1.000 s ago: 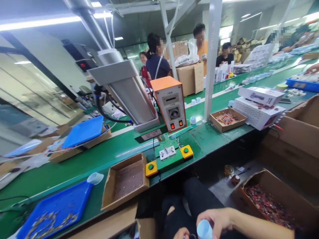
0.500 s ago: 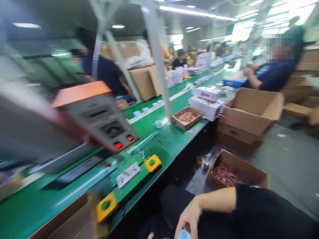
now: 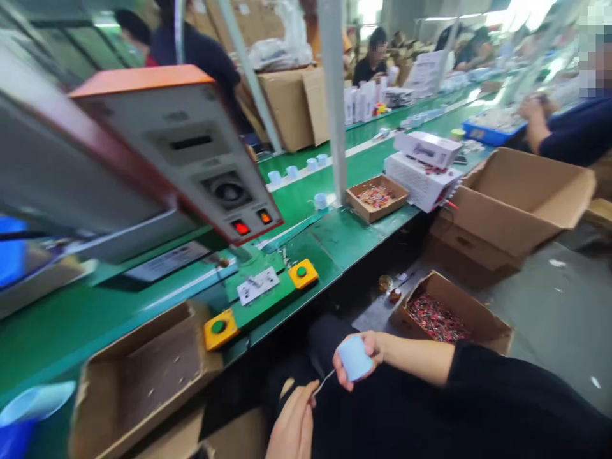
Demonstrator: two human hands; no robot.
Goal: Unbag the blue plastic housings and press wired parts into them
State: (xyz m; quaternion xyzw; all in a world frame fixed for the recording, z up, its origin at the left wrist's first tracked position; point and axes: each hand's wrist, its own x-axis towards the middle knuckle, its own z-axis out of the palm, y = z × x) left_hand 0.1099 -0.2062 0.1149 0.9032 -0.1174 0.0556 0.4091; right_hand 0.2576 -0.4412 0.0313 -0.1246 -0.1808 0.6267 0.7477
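My right hand (image 3: 366,357) grips a small pale blue plastic cup (image 3: 354,357) in front of my lap, below the bench edge. My left hand (image 3: 292,426) is closed just below and to the left of it, pinching the end of a thin wire (image 3: 324,382) that runs up to the cup. Both hands are over my dark trousers. Straight ahead on the green bench sits a fixture with two yellow button boxes (image 3: 220,329) (image 3: 303,274) and a white plate (image 3: 258,285) between them.
An orange-topped control box (image 3: 191,153) looms at the left. An open cardboard box (image 3: 138,370) sits at the bench's near edge. A floor carton of small red parts (image 3: 442,319) stands to my right, larger cartons (image 3: 516,204) behind it. Other people work along the line.
The view swung right and nearer the bench. My right hand rose with the cup into fuller view, and my left hand came in from below, holding the wire.
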